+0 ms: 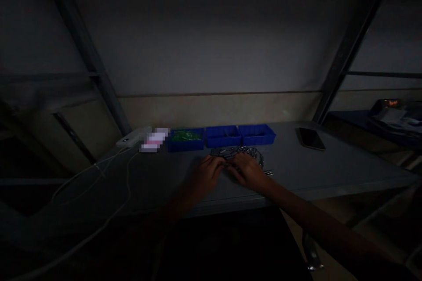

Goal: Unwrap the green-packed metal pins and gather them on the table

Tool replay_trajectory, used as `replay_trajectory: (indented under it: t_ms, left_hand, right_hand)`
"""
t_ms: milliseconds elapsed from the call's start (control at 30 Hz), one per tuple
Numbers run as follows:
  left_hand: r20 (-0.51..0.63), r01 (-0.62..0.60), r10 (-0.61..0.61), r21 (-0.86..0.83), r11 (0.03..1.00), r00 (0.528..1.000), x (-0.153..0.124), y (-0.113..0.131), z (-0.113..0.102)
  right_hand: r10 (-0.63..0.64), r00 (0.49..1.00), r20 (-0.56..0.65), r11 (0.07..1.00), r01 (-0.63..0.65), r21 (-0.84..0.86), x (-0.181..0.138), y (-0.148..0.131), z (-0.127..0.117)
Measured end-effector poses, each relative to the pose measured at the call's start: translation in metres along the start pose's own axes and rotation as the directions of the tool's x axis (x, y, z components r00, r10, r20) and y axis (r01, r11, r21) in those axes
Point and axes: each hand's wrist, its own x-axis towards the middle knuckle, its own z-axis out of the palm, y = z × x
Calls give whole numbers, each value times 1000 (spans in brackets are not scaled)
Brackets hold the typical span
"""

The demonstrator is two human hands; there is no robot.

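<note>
My left hand (208, 170) and my right hand (248, 170) meet over the table, fingertips close together. Both have their fingers bent and pressed in, closed around something small and dark that I cannot make out in the dim light. Just beyond them lies a tangled heap of shiny metal pieces (256, 153), chain-like in look. The right hand covers part of this heap. A few thin, pointed metal pieces (269, 172) stick out beside the right wrist.
Behind the heap stand a blue bin with green contents (186, 144) and two more blue bins, middle (223, 141) and right (257, 140). A dark phone (310, 138) lies at right. At left are a white power strip (128, 140), a blurred pinkish item (153, 141) and white cables (128, 180).
</note>
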Motion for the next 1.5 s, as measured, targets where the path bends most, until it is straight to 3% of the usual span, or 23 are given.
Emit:
replay_trajectory:
  t_ms: [433, 733, 933, 1267, 1500]
  left_hand:
    - [29, 62, -60, -93, 994, 998, 0, -4, 0]
    - [103, 97, -83, -141, 985, 991, -1, -7, -3]
    - [46, 56, -51, -122, 991, 998, -2, -1, -4]
    - [-7, 50, -50, -44, 998, 999, -2, 2, -4]
    - [116, 98, -98, 1, 995, 988, 0, 2, -5]
  right_hand:
    - [-12, 1000, -5, 997, 11, -81, -1, -1, 1]
    - [-41, 999, 18, 998, 41, -37, 0, -1, 0]
    - [-4, 1000, -10, 1000, 4, -29, 1, -1, 0]
    - [-19, 999, 42, 1000, 19, -10, 1, -3, -2]
    - [-25, 1000, 13, 999, 25, -25, -2, -2, 2]
